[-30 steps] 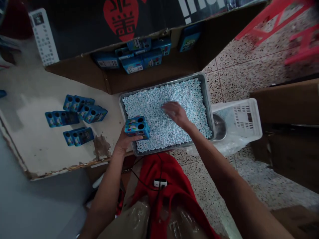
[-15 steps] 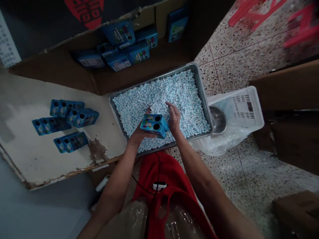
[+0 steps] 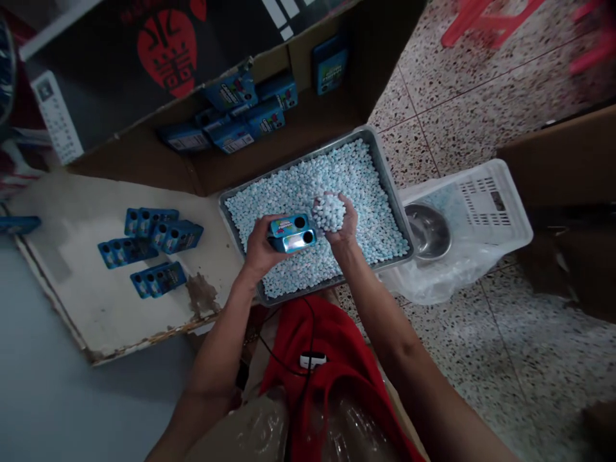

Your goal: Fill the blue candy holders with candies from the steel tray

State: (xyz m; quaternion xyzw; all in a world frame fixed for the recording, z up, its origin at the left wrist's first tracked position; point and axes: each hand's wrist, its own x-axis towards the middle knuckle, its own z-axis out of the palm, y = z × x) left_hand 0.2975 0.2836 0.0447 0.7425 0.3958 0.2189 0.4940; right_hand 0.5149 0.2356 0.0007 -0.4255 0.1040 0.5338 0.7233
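Blue cardboard boxes (image 3: 290,232) beside a palmful of pale blue pellets (image 3: 328,212)
My left hand (image 3: 260,247) clamps its fingers round them; my right hand (image 3: 342,232) lies palm-up, fingers cupped.

Speckled terrazzo floor (image 3: 457,122) — red stool (image 3: 486,22) — dim light

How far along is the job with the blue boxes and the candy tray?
Possibly done: three clusters of blue boxes lie on the white board, but their contents can't be seen. In hand: the left hand grips a pair of boxes, and the right hand cups a handful of candies beside them. Left: the metal tray is full of candies, and more boxes sit in the cardboard carton.
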